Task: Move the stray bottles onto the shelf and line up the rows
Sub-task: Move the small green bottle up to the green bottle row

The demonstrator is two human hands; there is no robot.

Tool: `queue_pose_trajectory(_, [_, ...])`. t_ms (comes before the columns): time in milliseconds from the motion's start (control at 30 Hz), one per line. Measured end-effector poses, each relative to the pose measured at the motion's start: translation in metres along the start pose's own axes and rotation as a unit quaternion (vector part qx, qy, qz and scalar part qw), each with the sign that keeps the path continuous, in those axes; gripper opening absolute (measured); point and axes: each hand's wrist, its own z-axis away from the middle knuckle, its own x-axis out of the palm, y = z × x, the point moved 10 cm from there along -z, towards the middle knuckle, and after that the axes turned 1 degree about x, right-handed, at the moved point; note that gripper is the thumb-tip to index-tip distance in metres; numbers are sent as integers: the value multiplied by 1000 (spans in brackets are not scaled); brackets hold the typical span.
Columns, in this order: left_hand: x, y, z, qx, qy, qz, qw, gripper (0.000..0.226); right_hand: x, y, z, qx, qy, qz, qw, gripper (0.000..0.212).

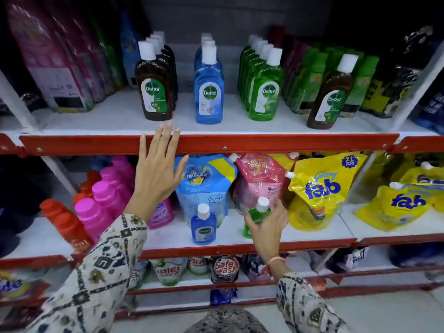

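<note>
On the upper shelf [120, 121] stand three rows of bottles: brown [153, 87], blue [209, 92] and green [264, 92]. A lone brown bottle [330, 97] stands tilted to the right, in front of green refill packs. On the lower shelf, a small blue bottle [203, 227] stands near the front edge. Beside it is a small green bottle [254, 217], gripped by my right hand [266, 224]. My left hand [157, 167] is open, fingers spread, over the red shelf edge just below the brown row.
Pink and red bottles [96, 203] fill the lower shelf's left. Blue and pink pouches [204, 181] stand behind the small bottles, yellow pouches [319, 188] to the right. Large refill packs [55, 63] flank the upper rows. More detergent packs [225, 266] sit on the shelf below.
</note>
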Motion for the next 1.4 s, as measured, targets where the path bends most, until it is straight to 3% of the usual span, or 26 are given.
queue_pose_trajectory(167, [6, -3, 0, -9, 24, 8, 1000, 58, 28, 39, 17, 148, -22, -43, 988, 93])
queue_pose_trajectory(333, [7, -5, 0, -4, 44, 7, 999, 58, 29, 49, 17, 160, 3, -54, 986, 84])
queue_pose_trajectory(600, [8, -3, 2, -8, 46, 12, 999, 57, -24, -4, 4, 41, 32, -147, 988, 78])
queue_pose_trajectory(767, [7, -2, 5, -13, 41, 21, 999, 57, -73, -64, -26, -40, 38, -252, 966, 76])
queue_pose_trajectory(1000, [5, -2, 5, -17, 36, 32, 999, 60, -136, -153, -81, -149, 99, -259, 949, 77])
queue_pose_trajectory(1400, [2, -3, 2, -3, 55, 27, 998, 60, -106, -191, -192, -124, 71, -160, 977, 86])
